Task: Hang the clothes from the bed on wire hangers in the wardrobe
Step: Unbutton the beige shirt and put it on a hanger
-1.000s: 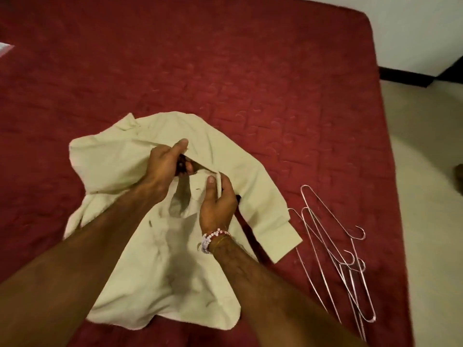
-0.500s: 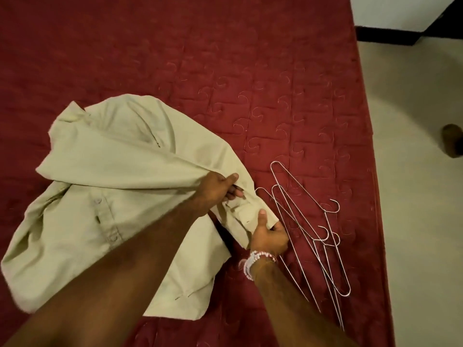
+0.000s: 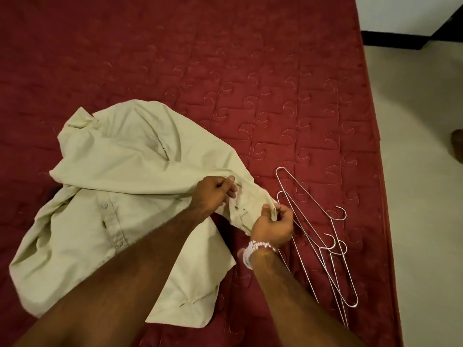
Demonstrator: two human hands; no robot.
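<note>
Change: the fingers of our left hand [image 3: 213, 194] and right hand [image 3: 273, 226] now pinch the pale cream buttoned shirt [image 3: 120, 171] at its cuff, not its middle.
Meaning: we do not use the silver wire hangers [image 3: 325, 249] yet.

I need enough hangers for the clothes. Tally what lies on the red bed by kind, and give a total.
Shirt: 1
Wire hangers: 3, going by the three hooks that show
Total: 4
</note>
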